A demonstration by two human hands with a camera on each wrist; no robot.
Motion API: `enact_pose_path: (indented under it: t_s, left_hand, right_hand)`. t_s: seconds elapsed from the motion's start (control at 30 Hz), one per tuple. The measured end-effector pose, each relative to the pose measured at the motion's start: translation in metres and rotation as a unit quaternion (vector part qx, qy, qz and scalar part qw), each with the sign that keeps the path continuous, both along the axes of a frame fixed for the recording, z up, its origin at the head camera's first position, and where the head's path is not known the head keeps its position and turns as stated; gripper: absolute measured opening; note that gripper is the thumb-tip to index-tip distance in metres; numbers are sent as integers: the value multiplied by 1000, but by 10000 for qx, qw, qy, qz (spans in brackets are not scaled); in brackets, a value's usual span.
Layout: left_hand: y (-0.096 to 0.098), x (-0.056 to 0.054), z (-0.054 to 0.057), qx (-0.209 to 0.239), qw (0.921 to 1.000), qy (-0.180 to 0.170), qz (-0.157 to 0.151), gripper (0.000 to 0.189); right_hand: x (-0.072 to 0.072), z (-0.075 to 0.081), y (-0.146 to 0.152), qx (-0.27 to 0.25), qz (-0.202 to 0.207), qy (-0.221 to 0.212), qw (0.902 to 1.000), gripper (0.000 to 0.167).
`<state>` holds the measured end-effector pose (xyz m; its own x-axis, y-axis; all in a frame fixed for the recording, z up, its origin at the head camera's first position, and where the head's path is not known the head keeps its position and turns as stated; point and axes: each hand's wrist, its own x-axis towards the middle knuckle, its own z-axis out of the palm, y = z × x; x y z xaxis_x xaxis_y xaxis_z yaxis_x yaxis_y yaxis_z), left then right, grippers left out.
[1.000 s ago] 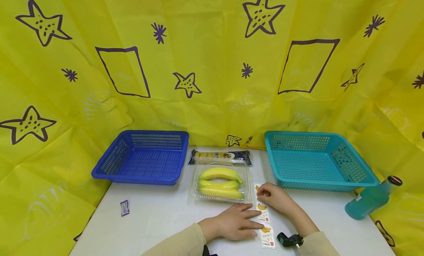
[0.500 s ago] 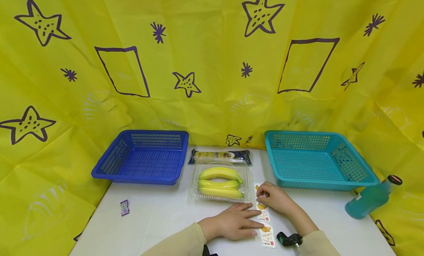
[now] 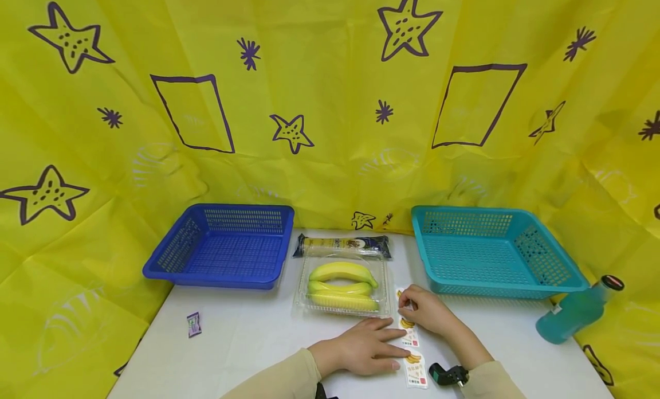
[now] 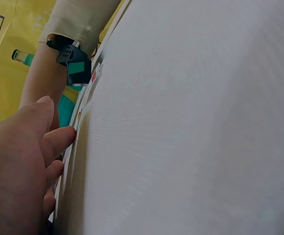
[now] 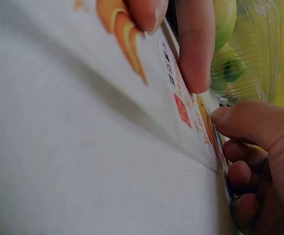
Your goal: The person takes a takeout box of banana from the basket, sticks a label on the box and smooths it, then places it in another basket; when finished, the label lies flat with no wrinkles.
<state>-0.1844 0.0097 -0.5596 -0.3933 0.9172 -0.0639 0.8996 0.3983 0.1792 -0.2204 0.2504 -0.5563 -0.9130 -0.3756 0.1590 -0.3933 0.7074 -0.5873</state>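
Nearby, a banana box and teal basket crowd the right hand.

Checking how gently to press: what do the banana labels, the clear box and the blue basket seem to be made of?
Banana labels: paper or thin film, I can't tell which; they look thin, smooth and printed. Clear box: likely thin, shiny plastic, being see-through with a ribbed side. Blue basket: probably moulded plastic, smooth, evenly coloured with regular slots.

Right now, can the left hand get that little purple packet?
Probably yes: nothing seems to stand between the left hand and the purple packet on the table, though that hand, touching the banana labels, would need to lift first.
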Motion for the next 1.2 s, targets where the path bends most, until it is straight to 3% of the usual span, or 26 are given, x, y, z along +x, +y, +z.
enact_pose_path:
  t_s: [0.2, 0.83, 1.0, 1.2]
  left_hand:
    - [0, 0, 0, 1, 10000, 35, -6, 44]
    - [1, 0, -1, 21, 10000, -40, -8, 45]
    - [1, 0, -1, 15, 10000, 10, -6, 44]
    - [1, 0, 0, 37, 10000, -6, 3, 44]
  right_hand:
    - [0, -2, -1, 142, -5, 296, 9995, 13]
    - [-1, -2, -6, 498, -37, 432, 9978, 21]
    - [0, 1, -8, 465, -257, 218, 9983, 18]
    - [-4, -5, 0, -247, -573, -320, 9975, 12]
